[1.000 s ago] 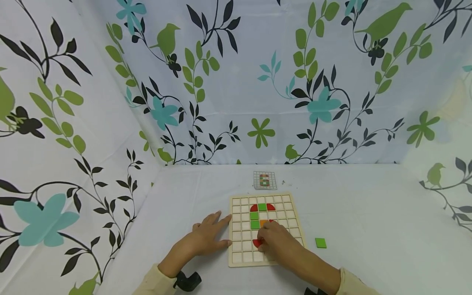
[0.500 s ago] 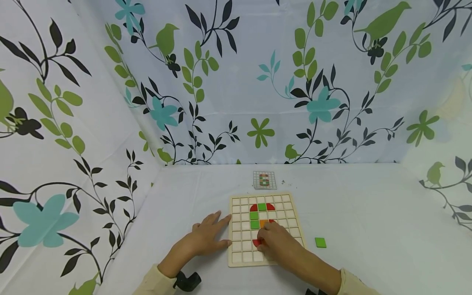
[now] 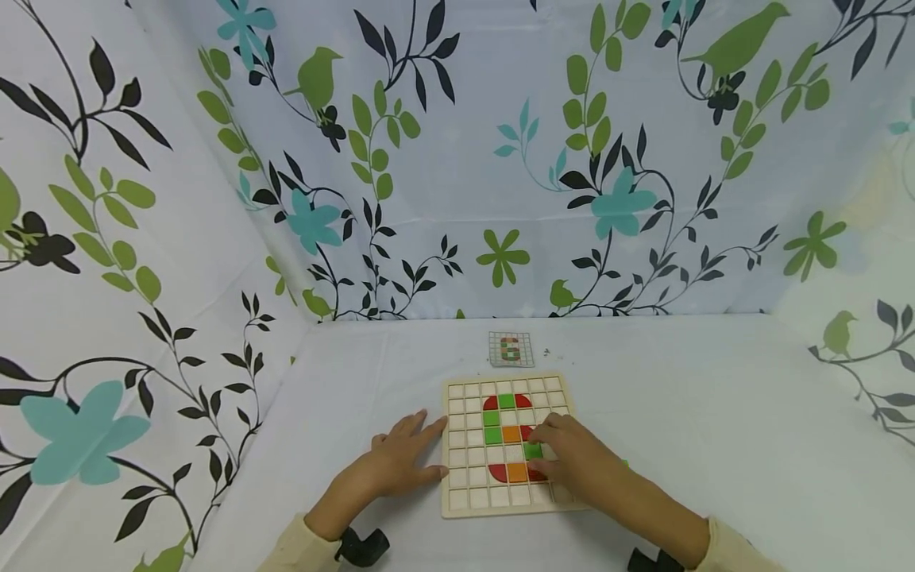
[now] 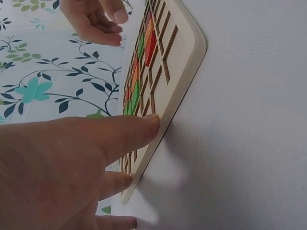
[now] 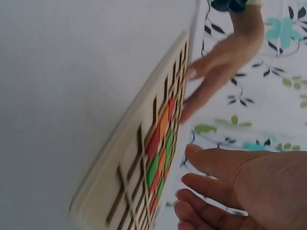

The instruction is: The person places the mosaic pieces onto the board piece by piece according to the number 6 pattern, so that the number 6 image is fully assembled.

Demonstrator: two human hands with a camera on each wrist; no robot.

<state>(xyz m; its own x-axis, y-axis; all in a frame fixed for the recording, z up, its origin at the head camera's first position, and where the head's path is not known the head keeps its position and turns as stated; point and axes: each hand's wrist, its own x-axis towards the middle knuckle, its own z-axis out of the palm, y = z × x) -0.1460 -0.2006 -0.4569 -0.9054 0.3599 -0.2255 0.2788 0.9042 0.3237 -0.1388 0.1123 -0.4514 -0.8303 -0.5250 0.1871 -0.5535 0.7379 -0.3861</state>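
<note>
A square wooden grid board (image 3: 457, 502) lies on the white cloth, with red, green and orange tiles set in some of its cells. My left hand (image 3: 402, 457) is spread at the board's left side; in the left wrist view its thumb (image 4: 151, 125) touches the rim. Over the right part of the board hovers my right hand (image 3: 579, 457), fingers loosely bent and holding nothing in the right wrist view. Just left of its fingertips are an orange tile (image 3: 516, 473) in the lower row and a green tile (image 3: 532, 450) above it.
A small printed card (image 3: 511, 349) showing a gridded coloured pattern lies behind the board. A loose green tile (image 3: 626, 463) on the cloth is mostly hidden by the right forearm. Patterned fabric (image 3: 429, 199) hangs at the back and sides.
My right hand has moved right from the lower middle of the board, its fingers loosening. The orange tile and green tile it covered now show. The left hand stays in place.
</note>
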